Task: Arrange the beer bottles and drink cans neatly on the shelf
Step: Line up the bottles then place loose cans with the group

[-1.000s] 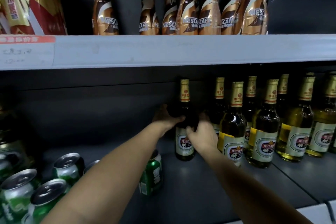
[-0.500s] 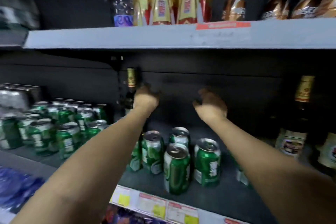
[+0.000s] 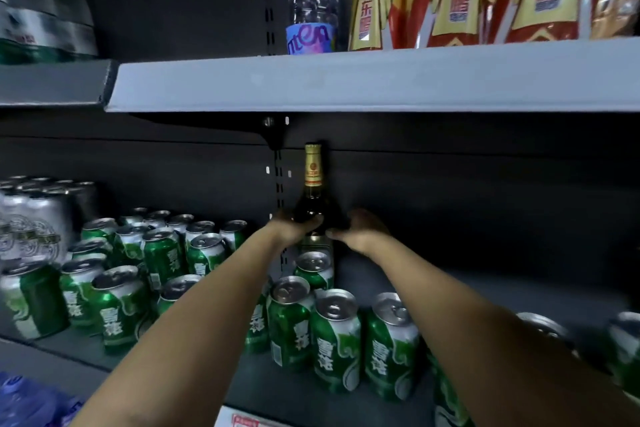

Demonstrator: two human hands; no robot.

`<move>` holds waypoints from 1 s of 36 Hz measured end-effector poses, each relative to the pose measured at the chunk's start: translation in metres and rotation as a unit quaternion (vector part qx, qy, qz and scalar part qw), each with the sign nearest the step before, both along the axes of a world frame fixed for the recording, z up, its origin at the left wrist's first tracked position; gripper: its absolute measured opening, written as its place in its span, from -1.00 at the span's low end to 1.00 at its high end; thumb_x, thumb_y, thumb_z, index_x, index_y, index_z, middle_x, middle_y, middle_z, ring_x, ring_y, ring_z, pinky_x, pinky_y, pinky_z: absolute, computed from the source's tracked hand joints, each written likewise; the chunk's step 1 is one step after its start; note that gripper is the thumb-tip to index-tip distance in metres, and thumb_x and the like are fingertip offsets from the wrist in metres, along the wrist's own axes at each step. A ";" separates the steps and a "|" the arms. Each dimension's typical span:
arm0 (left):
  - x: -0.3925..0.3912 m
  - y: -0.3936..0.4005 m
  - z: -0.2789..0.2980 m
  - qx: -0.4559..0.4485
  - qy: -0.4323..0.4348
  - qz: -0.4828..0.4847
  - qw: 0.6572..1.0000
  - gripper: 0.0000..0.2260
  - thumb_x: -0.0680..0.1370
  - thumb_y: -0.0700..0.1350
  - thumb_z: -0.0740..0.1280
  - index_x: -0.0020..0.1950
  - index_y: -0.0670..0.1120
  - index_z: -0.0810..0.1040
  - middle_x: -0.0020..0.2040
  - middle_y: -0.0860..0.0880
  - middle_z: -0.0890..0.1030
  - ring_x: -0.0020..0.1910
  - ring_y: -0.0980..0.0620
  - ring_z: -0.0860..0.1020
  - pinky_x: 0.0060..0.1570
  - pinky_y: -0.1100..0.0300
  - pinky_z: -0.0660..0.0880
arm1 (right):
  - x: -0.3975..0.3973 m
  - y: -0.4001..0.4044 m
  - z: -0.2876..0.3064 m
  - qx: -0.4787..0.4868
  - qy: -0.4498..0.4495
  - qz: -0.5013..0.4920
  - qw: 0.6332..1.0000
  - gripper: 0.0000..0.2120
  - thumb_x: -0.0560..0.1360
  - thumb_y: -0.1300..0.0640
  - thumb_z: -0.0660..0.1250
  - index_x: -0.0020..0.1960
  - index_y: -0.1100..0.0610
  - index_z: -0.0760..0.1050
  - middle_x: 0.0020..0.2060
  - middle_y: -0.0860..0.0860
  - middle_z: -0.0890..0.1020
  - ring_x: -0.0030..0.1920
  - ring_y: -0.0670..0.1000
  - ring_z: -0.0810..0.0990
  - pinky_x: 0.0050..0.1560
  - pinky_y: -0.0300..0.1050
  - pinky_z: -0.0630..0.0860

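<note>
Dark glass beer bottle (image 3: 313, 199) w/ gold neck foil stands upright, long axis vertical, at the back of the shelf (image 3: 519, 291), directly between the two hands. Left hand (image 3: 296, 227) curls round its lower body, fingers grasping it; right hand (image 3: 360, 230) sits just beside, touching or nearly, grip can't be told. Left is nearer. Green cans (image 3: 334, 336) cluster below the wrists. Vs. half a sec ago, hands were apart; now they've closed in on the bottle.

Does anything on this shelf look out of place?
Yes: one beer bottle stands alone at the back among green cans, gripped by the left hand; the right hand is beside it.
</note>
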State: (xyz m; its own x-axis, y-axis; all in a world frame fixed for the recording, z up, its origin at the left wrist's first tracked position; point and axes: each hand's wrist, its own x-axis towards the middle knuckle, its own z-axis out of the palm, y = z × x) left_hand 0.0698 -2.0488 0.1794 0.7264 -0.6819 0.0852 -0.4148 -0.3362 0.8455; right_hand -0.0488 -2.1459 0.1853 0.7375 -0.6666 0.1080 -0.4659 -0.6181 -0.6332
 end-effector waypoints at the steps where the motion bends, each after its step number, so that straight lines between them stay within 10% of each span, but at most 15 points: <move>1: 0.002 -0.001 -0.001 -0.008 0.011 -0.003 1.000 -0.50 0.57 0.02 0.34 0.45 -0.15 0.35 0.37 -0.13 0.46 0.32 -0.11 0.44 0.07 0.20 0.37 | 0.003 0.001 -0.001 0.011 -0.007 0.007 1.000 -0.50 0.48 -0.02 0.43 0.34 0.16 0.44 0.30 0.10 0.52 0.26 0.12 0.51 0.06 -0.19 0.40; 8: 0.010 -0.007 -0.009 -0.059 0.072 -0.013 0.996 -0.47 0.42 0.05 0.51 0.33 -0.10 0.51 0.21 -0.12 0.61 0.16 -0.10 0.58 0.19 0.01 0.53 | 0.021 0.008 -0.009 0.047 -0.028 0.043 0.998 -0.43 0.45 0.13 0.47 0.41 0.14 0.38 0.33 0.08 0.49 0.30 0.08 0.47 0.13 -0.23 0.37; 16: -0.007 -0.013 -0.006 -0.114 0.127 -0.008 0.985 -0.54 0.37 -0.07 0.56 0.21 -0.17 0.55 0.04 -0.11 0.65 -0.01 -0.05 0.62 -0.18 0.16 0.57 | 0.017 0.003 -0.010 0.014 -0.069 0.008 0.997 -0.34 0.37 0.04 0.53 0.40 0.12 0.39 0.29 0.10 0.53 0.24 0.12 0.52 0.18 -0.05 0.49; 36: -0.196 -0.112 0.034 -0.111 0.161 -0.168 0.966 -0.61 0.50 -0.12 0.44 0.29 -0.15 0.47 0.10 -0.15 0.60 -0.09 -0.03 0.55 -0.11 0.10 0.52 | -0.182 -0.080 0.022 -0.067 -0.076 -0.082 0.992 -0.47 0.50 -0.01 0.41 0.41 0.09 0.39 0.32 0.12 0.51 0.27 0.14 0.50 0.17 -0.08 0.46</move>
State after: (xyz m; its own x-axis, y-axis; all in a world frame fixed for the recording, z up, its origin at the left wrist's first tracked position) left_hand -0.1266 -2.1607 0.2130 0.4796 -0.8752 0.0628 -0.1715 -0.0233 0.9849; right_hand -0.2304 -2.2254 0.2069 0.5896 -0.7481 0.3045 -0.4726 -0.6252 -0.6211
